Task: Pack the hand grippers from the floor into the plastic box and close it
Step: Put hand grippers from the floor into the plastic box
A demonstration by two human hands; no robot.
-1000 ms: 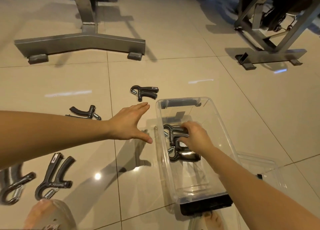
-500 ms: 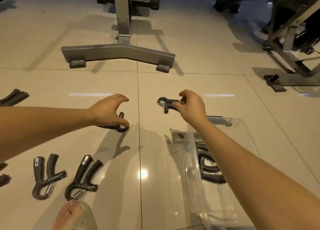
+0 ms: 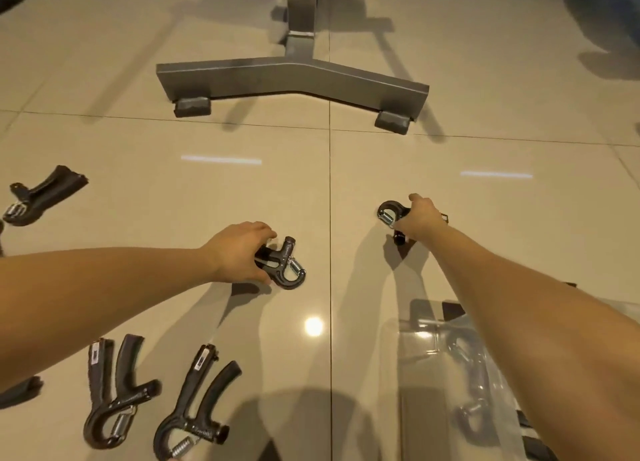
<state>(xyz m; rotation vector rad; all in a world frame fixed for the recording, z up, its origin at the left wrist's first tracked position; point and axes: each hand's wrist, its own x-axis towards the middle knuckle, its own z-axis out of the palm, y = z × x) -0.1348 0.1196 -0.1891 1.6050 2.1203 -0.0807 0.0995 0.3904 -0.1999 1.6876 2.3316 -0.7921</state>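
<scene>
Here, both my hands are out over the floor [image 3: 207, 190], each on a gripper. My left hand [image 3: 239, 252] has its fingers [image 3: 263, 230] curled round the handles of one gripper [image 3: 285, 266]; its spring loop sticks out just to the right of those fingers, and it seems to rest on the tile. My right hand [image 3: 420, 219] has its fingers wrapped on the handles of a second gripper [image 3: 389, 214], whose loop and spring show just left of the fingers. I cannot tell whether that one is lifted or touching the tile; its shadow lies just below it.

Well below my right fingers, under the forearm, sits the clear box [image 3: 429, 367], open at the top, with dark grippers inside [image 3: 474, 363], blurred through the plastic. The box is apart from both hands.

Below my left forearm lie two more grippers side by side, a left one [image 3: 114, 391] and a right one [image 3: 197, 405], handles pointing up and away. Far to the left of my left fingers lies another [image 3: 38, 197], flat on the tile. A dark piece [image 3: 19, 389] at the left edge is cut off; I cannot tell what it is.

Beyond both hands stands a grey metal stand base [image 3: 291, 76] on rubber feet.
</scene>
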